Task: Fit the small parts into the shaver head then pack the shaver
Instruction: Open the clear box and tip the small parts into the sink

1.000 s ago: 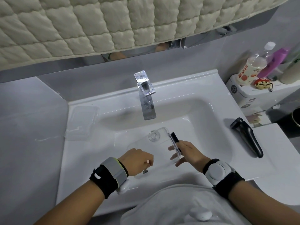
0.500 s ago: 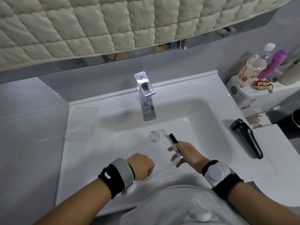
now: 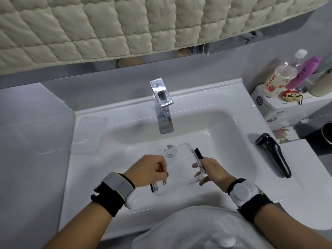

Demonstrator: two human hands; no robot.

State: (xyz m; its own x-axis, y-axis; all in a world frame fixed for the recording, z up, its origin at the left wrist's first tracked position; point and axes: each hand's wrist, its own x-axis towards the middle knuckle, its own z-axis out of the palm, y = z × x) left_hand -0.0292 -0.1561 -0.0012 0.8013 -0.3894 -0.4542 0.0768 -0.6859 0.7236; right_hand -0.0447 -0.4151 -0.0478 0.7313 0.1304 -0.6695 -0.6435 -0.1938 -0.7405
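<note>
Head view over a white ceramic washbasin (image 3: 233, 123). The right hand (image 3: 213, 172) grips the right edge of a clear rectangular plastic case (image 3: 181, 168), fingers curled round the rim beside its black clasp (image 3: 198, 153), and holds the case over the basin. The left hand (image 3: 149, 170) is above the case's left part with fingers curled; whether they pinch anything cannot be told. A small dark toothed ring (image 3: 164, 182), judged to be one of the shaver-head parts, lies just below and to the right of the left fingertips, at the case's near-left corner beside a second black clasp (image 3: 152, 187).

The black electric shaver (image 3: 273, 155) lies on the white surface to the right of the basin, well apart from both hands. Its long axis runs from far-left to near-right, head end farther from the person. The right hand is the nearer to it; the left is nearer the ring. A clear plastic lid (image 3: 89, 135) rests on the surface at far left, by the chrome tap (image 3: 162, 108).
</note>
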